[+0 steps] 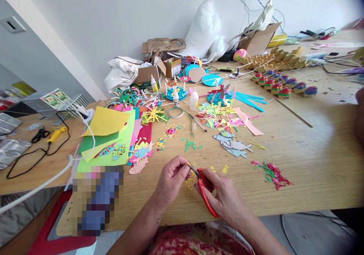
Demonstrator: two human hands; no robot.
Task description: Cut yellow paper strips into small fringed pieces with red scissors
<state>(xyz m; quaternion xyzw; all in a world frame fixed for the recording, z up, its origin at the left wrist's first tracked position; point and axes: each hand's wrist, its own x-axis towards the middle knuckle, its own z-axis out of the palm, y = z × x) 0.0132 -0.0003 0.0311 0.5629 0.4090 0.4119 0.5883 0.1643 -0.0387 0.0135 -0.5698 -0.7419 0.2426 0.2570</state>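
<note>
My right hand (224, 194) is wrapped round the red handles of a pair of scissors (207, 199), whose dark blades point up and left. At the blade tips, my left hand (174, 177) is closed in a pinch; whatever is between its fingers is too small to make out. Under and beside the blades lie small yellow paper scraps (190, 181) and a few loose yellow pieces (225, 169). Beyond my hands are green paper bits (190, 145) and grey paper fish (233, 145). Red and green paper shreds (273, 175) lie to the right.
Coloured paper sheets (106, 120) and pink paper fish (139, 166) lie at the left. Glue bottles (194, 100) stand among blue discs and paper strips. Further back are cardboard boxes (149, 74), painted egg-carton pieces (284, 92) and a thin stick (294, 112). A white cable (42, 188) crosses the left side.
</note>
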